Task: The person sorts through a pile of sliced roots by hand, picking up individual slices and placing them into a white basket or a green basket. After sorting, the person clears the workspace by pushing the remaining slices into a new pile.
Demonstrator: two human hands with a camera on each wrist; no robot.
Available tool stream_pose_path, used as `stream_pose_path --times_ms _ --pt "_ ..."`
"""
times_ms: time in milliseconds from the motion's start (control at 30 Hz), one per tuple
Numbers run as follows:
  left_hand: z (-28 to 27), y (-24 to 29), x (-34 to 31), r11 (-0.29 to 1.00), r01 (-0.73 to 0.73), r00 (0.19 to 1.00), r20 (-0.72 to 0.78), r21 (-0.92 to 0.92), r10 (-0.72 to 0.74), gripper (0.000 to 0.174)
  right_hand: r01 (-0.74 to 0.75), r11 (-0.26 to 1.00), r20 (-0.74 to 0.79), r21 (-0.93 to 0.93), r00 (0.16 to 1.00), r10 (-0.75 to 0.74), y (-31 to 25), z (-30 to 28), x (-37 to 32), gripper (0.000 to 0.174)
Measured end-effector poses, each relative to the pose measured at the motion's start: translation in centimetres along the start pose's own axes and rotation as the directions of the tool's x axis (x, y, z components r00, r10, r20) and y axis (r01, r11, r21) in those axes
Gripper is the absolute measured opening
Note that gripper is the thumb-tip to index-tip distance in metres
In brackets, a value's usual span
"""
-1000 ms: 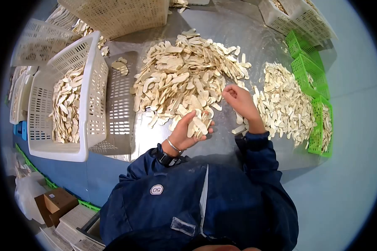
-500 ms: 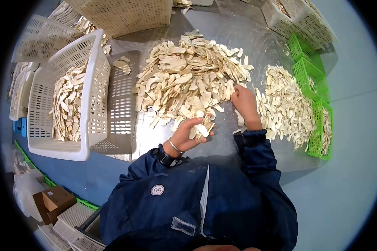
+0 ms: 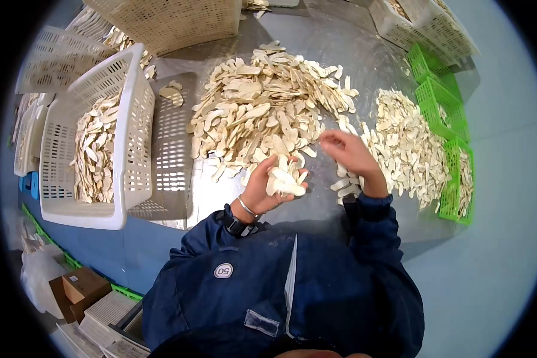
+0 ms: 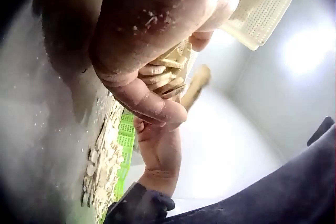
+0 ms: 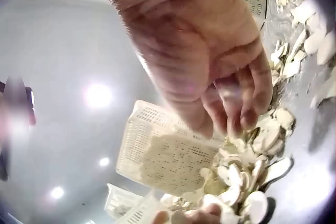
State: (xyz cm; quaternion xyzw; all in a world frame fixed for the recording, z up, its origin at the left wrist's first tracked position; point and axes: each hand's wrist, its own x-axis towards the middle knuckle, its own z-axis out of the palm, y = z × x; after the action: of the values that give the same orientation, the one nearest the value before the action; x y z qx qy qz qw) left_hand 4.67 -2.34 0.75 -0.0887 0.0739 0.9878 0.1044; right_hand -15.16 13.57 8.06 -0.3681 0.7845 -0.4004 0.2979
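Note:
My left hand [image 3: 259, 190] holds a small bunch of pale, dried-looking slices [image 3: 286, 182], palm up, close to the person's front. In the left wrist view, the edges of several held slices [image 4: 164, 77] show between its curled fingers, and a blurred slice [image 4: 198, 83] sticks out beside them. My right hand [image 3: 355, 156] hovers to the right of that bunch. Its fingers [image 5: 239, 100] are loosely bent in the right wrist view, with no slice between them. Beyond the hands, a large pile of slices [image 3: 256, 101] covers the middle of the metal table [image 3: 316, 209].
A second heap of slices [image 3: 406, 149] lies at the right, beside small green baskets [image 3: 441, 104]. On the left stands a white perforated crate [image 3: 138, 143] with slices inside. Another crate [image 3: 173, 24] stands behind the pile. A few loose slices [image 3: 172, 93] lie near the left crate.
My right hand went to the right edge of the pile, then drew back a little with its fingers loosened. The left hand stays nearly in place, the slices on top of its bunch lying differently.

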Motion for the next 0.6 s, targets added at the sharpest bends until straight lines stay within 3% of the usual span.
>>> stream_pose_path --times_ms 33,67,133,267,300,500,600 --pt "-0.3 0.0 0.0 0.999 0.022 1.000 -0.014 -0.027 -0.022 0.047 -0.044 0.998 -0.156 -0.053 0.987 0.036 1.1 -0.3 0.5 0.034" --pt "-1.1 -0.1 0.2 0.998 0.043 0.999 0.020 -0.046 -0.042 0.048 -0.023 0.962 -0.269 -0.271 0.962 -0.053 2.9 -0.7 1.1 0.035" --pt "-2.4 -0.2 0.5 0.993 0.077 0.994 0.089 -0.084 -0.069 0.050 -0.055 0.754 -0.404 -0.655 0.868 -0.287 5.7 -1.4 2.2 0.037" --pt "-2.7 -0.1 0.5 0.998 0.061 0.996 0.069 -0.028 -0.059 0.048 -0.151 0.708 -0.391 -0.690 0.901 -0.189 7.4 -1.5 2.5 0.042" --pt "-1.3 0.0 0.1 0.997 0.043 0.999 -0.011 0.057 -0.042 0.041 -0.165 0.688 -0.381 -0.707 0.909 -0.173 7.4 -1.4 2.6 0.040" --pt "-2.1 -0.1 0.4 0.998 0.060 0.998 0.038 -0.011 -0.059 0.045 -0.223 0.729 -0.392 -0.647 0.918 -0.067 8.1 -0.9 2.5 0.035" --pt "-2.2 -0.1 0.4 0.999 0.049 0.999 0.020 0.014 -0.049 0.045 -0.212 0.746 -0.451 -0.632 0.882 -0.132 7.6 -0.5 2.3 0.036"
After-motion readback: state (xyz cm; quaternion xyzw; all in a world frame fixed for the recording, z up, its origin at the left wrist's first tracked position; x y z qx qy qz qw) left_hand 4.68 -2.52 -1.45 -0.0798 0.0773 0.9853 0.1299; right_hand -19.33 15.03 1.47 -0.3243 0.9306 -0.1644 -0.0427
